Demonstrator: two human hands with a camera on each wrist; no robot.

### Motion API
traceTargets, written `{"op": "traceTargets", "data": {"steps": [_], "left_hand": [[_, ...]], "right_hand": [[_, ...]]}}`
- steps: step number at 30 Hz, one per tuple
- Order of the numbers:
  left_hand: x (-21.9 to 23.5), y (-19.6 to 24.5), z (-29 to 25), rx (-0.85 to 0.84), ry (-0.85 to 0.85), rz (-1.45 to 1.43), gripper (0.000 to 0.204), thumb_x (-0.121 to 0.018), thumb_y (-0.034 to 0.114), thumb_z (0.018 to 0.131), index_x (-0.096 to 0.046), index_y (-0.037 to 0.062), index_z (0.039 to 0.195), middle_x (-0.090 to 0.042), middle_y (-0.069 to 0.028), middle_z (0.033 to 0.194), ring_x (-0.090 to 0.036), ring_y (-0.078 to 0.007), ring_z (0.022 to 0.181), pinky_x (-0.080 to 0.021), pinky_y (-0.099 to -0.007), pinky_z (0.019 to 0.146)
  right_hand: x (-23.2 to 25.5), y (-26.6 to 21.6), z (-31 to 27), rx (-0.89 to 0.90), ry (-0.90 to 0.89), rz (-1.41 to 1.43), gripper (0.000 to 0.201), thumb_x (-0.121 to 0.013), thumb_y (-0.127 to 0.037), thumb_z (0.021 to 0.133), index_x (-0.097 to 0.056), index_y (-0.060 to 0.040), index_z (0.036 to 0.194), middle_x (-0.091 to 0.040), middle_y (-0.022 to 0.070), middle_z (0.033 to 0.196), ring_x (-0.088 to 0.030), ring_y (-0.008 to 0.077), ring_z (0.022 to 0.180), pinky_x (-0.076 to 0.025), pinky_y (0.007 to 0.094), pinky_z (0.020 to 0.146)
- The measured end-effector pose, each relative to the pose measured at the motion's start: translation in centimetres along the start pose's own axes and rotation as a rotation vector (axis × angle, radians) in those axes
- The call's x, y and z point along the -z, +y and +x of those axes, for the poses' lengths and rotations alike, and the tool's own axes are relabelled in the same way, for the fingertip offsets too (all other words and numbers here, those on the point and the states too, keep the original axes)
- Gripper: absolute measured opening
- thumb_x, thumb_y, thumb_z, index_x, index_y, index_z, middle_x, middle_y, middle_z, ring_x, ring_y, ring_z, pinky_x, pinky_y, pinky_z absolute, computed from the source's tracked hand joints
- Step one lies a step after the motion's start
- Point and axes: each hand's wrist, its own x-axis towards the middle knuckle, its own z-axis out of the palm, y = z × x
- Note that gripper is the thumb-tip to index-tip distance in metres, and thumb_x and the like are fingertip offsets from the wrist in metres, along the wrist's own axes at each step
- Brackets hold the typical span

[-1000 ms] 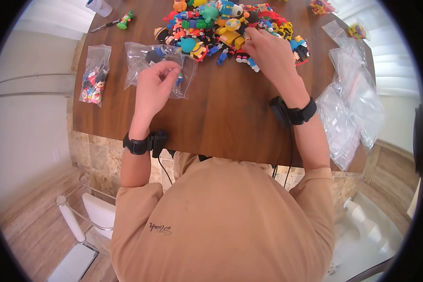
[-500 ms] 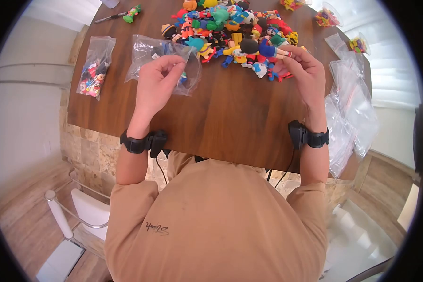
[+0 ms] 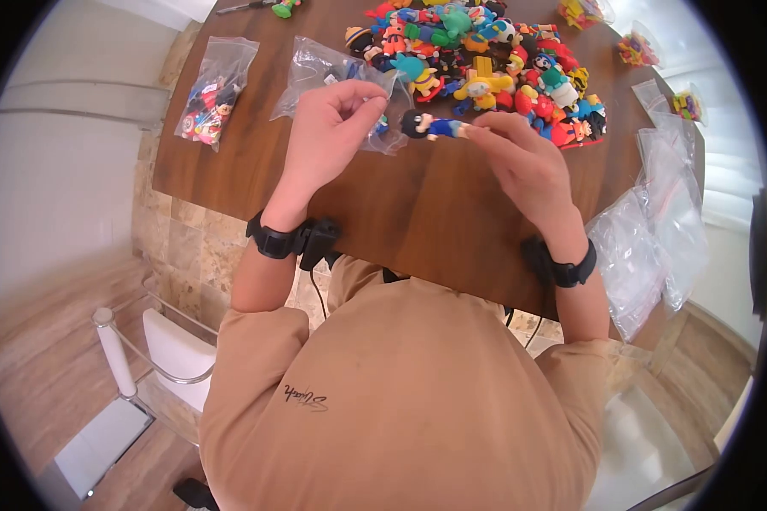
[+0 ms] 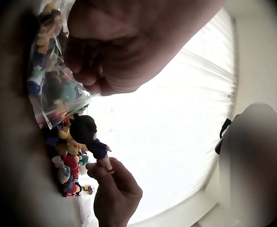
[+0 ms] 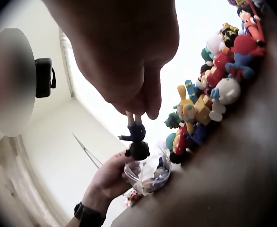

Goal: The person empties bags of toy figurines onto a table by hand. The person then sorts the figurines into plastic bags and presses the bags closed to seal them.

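Observation:
In the head view the right hand (image 3: 528, 166) pinches a small black-haired figure in blue (image 3: 443, 128) by its legs, its head pointing at the bag. The left hand (image 3: 328, 140) pinches the edge of a clear plastic bag (image 3: 302, 72) lying on the table, with several toys inside. The right wrist view shows the figure (image 5: 137, 135) hanging head down just above the bag's mouth (image 5: 150, 172), which stands parted. In the left wrist view the bag (image 4: 51, 90) hangs below the curled left fingers.
A heap of toy figures (image 3: 486, 60) covers the table's (image 3: 383, 204) far middle. A filled bag (image 3: 209, 111) lies at the left, flat clear bags (image 3: 635, 255) at the right. Small tubs of colourful pieces (image 3: 637, 49) stand at the far right; a green figure (image 3: 285, 8) lies far left.
The right hand has taken a figure from the heap and brought it left, close to the bag. The left hand keeps its pinch on the bag. The head view has shifted.

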Motion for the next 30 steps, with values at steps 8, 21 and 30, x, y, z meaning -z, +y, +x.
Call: {"op": "traceTargets", "data": {"steps": [8,21,30], "left_hand": [[-0.4,2.3,-0.7,-0.003,0.059,0.093,0.014,-0.067,0.011,0.091,-0.071,-0.0016,0.096,-0.059,0.0041,0.065,-0.048,-0.0016,0.059,-0.038,-0.0211,0.054],[-0.7,0.3,0.1,-0.101,0.061,0.392,0.014,-0.066,0.014,0.09,-0.072,0.0042,0.098,-0.066,-0.0086,0.067,-0.062,-0.0165,0.058,-0.047,-0.0294,0.058],[-1.0,-0.8,0.1,-0.246,0.03,0.526,0.014,-0.066,0.012,0.092,-0.071,0.001,0.098,-0.059,-0.0031,0.062,-0.05,-0.0096,0.053,-0.041,-0.0269,0.053]], "right_hand": [[-6.3,-1.9,3.8,0.036,-0.04,-0.04,0.025,-0.066,-0.012,0.085,-0.064,-0.0067,0.11,-0.065,0.0047,0.09,-0.067,0.0218,0.074,-0.054,0.0331,0.06],[-6.5,-0.9,3.5,-0.154,-0.105,0.142,0.014,-0.064,-0.017,0.086,-0.065,-0.0047,0.092,-0.067,0.0132,0.079,-0.068,0.03,0.073,-0.052,0.0415,0.06],[-0.1,4.3,2.3,-0.187,-0.023,-0.223,0.018,-0.063,-0.006,0.088,-0.067,-0.0058,0.106,-0.066,0.0102,0.097,-0.061,0.0306,0.094,-0.05,0.0406,0.083]]}}
